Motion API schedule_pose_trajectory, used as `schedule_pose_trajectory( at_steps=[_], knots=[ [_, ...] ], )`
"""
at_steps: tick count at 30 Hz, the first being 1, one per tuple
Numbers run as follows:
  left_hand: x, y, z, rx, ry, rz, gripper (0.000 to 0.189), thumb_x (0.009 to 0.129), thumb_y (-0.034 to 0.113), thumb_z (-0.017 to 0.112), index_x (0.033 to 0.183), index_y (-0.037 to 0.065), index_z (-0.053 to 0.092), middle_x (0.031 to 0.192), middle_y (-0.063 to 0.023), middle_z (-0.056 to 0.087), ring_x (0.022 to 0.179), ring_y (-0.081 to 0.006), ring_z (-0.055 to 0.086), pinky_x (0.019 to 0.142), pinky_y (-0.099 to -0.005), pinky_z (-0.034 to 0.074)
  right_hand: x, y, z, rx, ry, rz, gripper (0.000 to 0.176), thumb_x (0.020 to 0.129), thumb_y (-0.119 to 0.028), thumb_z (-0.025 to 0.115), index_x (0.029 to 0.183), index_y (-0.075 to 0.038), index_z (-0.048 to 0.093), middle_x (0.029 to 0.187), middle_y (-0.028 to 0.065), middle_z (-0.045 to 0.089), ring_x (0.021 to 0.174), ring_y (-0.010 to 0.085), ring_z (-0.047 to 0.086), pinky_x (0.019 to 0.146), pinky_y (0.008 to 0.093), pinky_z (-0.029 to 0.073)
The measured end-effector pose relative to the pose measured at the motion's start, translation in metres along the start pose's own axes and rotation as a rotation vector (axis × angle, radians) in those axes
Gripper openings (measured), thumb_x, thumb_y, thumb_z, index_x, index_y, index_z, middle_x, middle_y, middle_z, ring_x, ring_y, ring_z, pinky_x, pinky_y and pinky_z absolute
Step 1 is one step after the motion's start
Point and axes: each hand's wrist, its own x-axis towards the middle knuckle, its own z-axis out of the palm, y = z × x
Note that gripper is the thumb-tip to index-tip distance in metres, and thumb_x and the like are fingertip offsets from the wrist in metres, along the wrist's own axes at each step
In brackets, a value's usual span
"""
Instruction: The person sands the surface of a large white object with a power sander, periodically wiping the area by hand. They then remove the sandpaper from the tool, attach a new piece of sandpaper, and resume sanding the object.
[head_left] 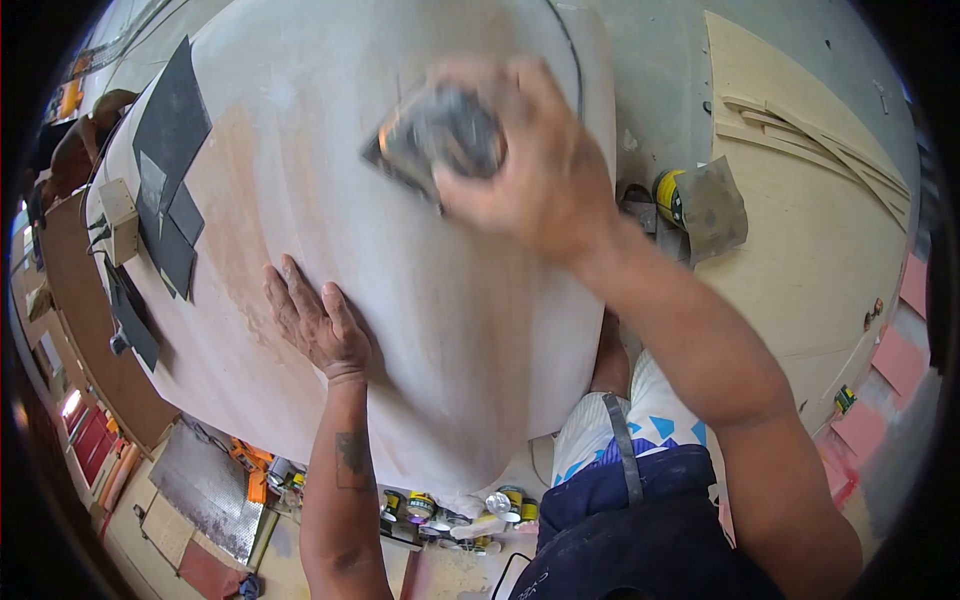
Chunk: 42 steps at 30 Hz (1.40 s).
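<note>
Sander (455,130) — blurred, corner pointing left, long axis unclear — clasped in right hand (548,170); left hand (320,328) spread flat on whitish, brown-streaked panel (430,330); grey floor (655,50) beyond.

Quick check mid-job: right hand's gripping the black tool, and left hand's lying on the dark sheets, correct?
Not quite: the left hand isn't on the dark sheets. In the head view it lies on the pale panel, apart from the sheets. The rest is right: the right hand grips the black tool.
</note>
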Motion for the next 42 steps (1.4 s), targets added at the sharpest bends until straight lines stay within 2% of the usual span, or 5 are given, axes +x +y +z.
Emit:
schedule_pose_trajectory(
  at_steps=[6, 18, 33, 36, 42],
  knots=[
    [0.0, -0.001, 0.001, -0.045, -0.035, -0.04, 0.071, 0.105, 0.048, 0.044, 0.166, 0.012, 0.038, 0.174, -0.0198, 0.027, 0.162, -0.0362, 0.022, 0.129, -0.0552, 0.011, 0.059, -0.02, -0.031, -0.005, -0.141, 0.242, 0.08, 0.081, -0.024, 0.079, 0.152, -0.013, 0.045, 0.13, 0.0267, 0.058, 0.121, 0.0425, 0.061, 0.105, 0.0483, 0.053],
    [0.0, -0.001, 0.0, -0.008, -0.023, -0.017, 0.067, 0.106, 0.043, 0.045, 0.164, 0.01, 0.04, 0.171, -0.0213, 0.032, 0.159, -0.0377, 0.027, 0.129, -0.0507, 0.017, -0.181, -0.027, -0.008, 0.109, -0.217, 0.009, 0.087, 0.063, -0.017, 0.096, 0.14, -0.032, 0.057, 0.13, 0.0092, 0.053, 0.1, 0.0317, 0.073, 0.071, 0.0394, 0.065],
    [-0.001, 0.002, -0.001, 0.007, -0.024, -0.031, 0.067, 0.106, 0.045, 0.044, 0.165, 0.012, 0.04, 0.172, -0.021, 0.03, 0.16, -0.0365, 0.025, 0.128, -0.0511, 0.016, 0.07, 0.048, -0.012, -0.106, 0.093, 0.211, 0.095, 0.078, -0.028, 0.084, 0.161, -0.018, 0.037, 0.15, 0.026, 0.052, 0.133, 0.0454, 0.057, 0.117, 0.0446, 0.045],
    [0.0, -0.002, 0.001, -0.027, -0.049, -0.052, 0.074, 0.105, 0.054, 0.042, 0.166, 0.012, 0.038, 0.174, -0.0201, 0.027, 0.161, -0.038, 0.022, 0.128, -0.056, 0.011, 0.02, 0.03, -0.007, -0.021, 0.097, 0.039, 0.065, 0.075, -0.019, 0.085, 0.135, -0.021, 0.058, 0.111, 0.0136, 0.061, 0.103, 0.0373, 0.067, 0.087, 0.0459, 0.058],
    [-0.001, -0.001, 0.0, 0.015, -0.027, -0.019, 0.07, 0.106, 0.047, 0.042, 0.165, 0.01, 0.039, 0.173, -0.0208, 0.03, 0.161, -0.0362, 0.024, 0.129, -0.0517, 0.014, -0.132, -0.021, -0.009, 0.071, -0.195, 0.057, 0.085, 0.062, -0.016, 0.095, 0.137, -0.032, 0.059, 0.126, 0.0097, 0.053, 0.099, 0.0334, 0.072, 0.078, 0.0423, 0.064]
  ],
)
